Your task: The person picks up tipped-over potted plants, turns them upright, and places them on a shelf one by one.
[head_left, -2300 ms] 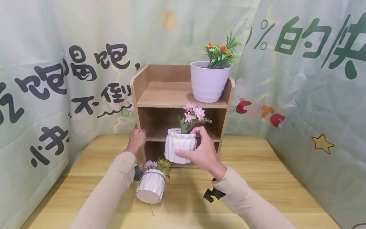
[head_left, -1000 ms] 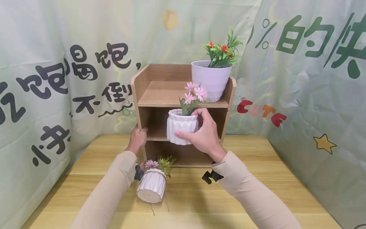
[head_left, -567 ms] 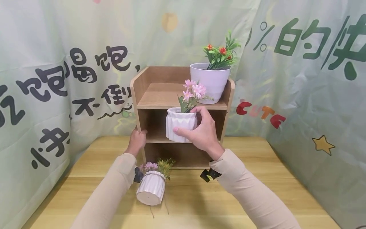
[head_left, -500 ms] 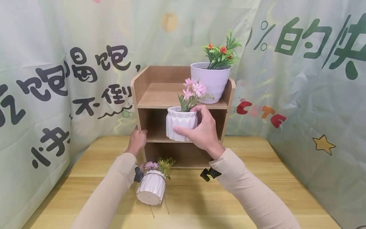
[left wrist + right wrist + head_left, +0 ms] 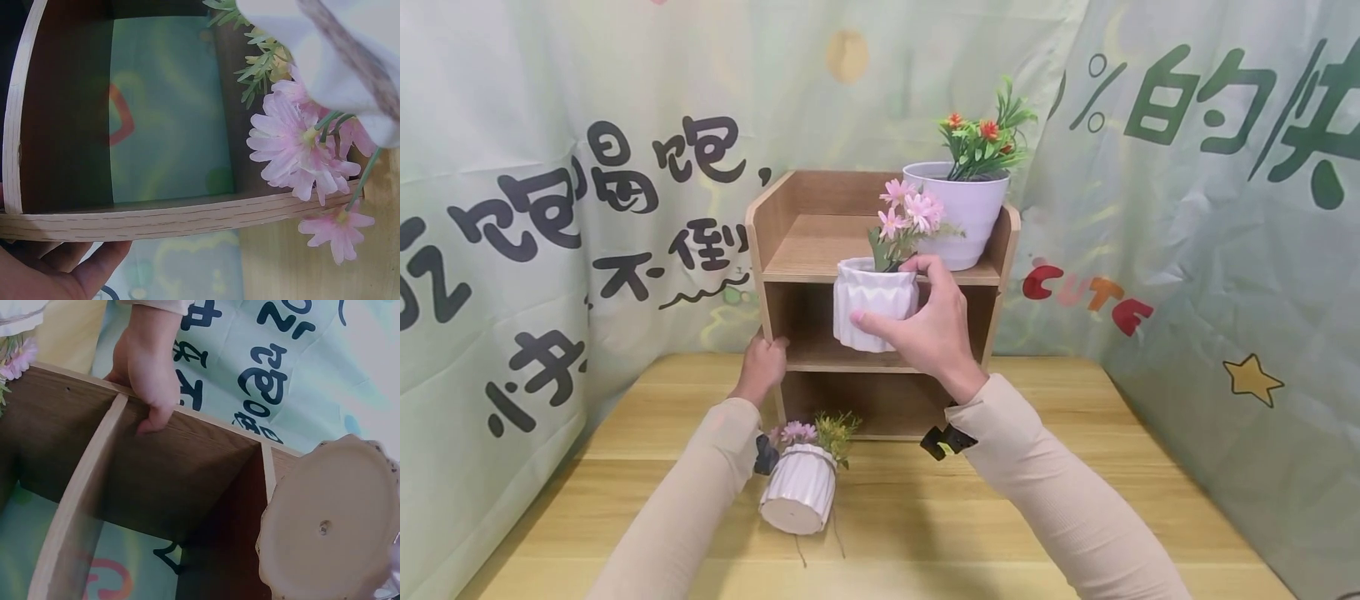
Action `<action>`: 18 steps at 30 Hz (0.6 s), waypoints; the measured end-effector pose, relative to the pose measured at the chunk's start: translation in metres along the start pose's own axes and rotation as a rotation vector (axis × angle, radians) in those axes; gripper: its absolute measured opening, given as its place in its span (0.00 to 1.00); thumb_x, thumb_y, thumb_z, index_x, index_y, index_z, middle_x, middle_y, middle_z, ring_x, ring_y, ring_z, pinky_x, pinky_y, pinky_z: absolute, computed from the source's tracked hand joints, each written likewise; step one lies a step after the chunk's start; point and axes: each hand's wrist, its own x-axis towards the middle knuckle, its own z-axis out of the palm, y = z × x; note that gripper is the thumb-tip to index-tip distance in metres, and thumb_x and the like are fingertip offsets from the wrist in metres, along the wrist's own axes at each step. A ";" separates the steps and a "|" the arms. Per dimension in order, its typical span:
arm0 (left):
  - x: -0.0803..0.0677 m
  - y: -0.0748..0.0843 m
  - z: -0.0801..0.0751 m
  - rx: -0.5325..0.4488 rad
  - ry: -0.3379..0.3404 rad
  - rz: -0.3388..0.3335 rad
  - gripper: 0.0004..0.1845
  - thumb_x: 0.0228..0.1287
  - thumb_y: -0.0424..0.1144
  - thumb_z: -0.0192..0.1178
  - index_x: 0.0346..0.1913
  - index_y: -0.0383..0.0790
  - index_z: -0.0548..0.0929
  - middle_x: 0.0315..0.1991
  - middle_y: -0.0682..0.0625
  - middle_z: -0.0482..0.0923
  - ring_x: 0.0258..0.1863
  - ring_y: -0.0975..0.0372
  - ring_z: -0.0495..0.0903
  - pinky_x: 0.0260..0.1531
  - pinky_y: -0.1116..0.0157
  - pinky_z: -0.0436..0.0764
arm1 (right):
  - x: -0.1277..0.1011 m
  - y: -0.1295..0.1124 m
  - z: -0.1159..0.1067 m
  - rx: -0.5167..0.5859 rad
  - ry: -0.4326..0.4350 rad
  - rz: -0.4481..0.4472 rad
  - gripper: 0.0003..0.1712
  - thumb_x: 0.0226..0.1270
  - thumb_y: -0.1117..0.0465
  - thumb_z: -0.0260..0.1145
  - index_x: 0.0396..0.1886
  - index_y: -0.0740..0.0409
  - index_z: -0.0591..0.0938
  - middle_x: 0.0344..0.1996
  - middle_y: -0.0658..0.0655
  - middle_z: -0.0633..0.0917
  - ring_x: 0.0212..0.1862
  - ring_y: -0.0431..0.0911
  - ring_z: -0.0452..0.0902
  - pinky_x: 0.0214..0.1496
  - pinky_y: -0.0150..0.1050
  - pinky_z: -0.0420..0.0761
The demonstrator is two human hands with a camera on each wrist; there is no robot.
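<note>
White pot (image 5: 874, 306) higher than before between pinching right fingers (image 5: 934, 268), left fingers (image 5: 103, 262) round the shelf edge (image 5: 125, 227)

Cloth-walled booth, set-like corner; type of building can't be told. Pale printed cloth (image 5: 865, 108), creased, hangs beyond the right fingers (image 5: 936, 272) and wraps round to both sides. Its print: dark Chinese characters (image 5: 616, 167) left of the fingers, coloured "CUTE" lettering (image 5: 1102, 292) and yellow star (image 5: 1252, 379) to their right. Wood-grain worktop (image 5: 1135, 450) below them.
</note>
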 end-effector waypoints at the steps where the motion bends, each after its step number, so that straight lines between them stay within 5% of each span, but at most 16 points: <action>1: 0.000 0.000 0.000 -0.001 -0.002 -0.002 0.18 0.67 0.41 0.45 0.38 0.26 0.76 0.33 0.34 0.73 0.35 0.44 0.72 0.41 0.50 0.73 | 0.001 -0.001 0.000 0.002 0.005 -0.005 0.38 0.36 0.55 0.83 0.45 0.59 0.71 0.40 0.56 0.79 0.37 0.49 0.77 0.33 0.43 0.78; 18: 0.000 0.001 -0.001 -0.007 -0.009 -0.018 0.15 0.69 0.40 0.45 0.29 0.33 0.73 0.22 0.43 0.65 0.31 0.47 0.71 0.35 0.54 0.72 | 0.016 -0.003 0.007 -0.025 0.105 -0.063 0.39 0.37 0.54 0.82 0.48 0.62 0.73 0.43 0.59 0.78 0.45 0.50 0.72 0.40 0.44 0.73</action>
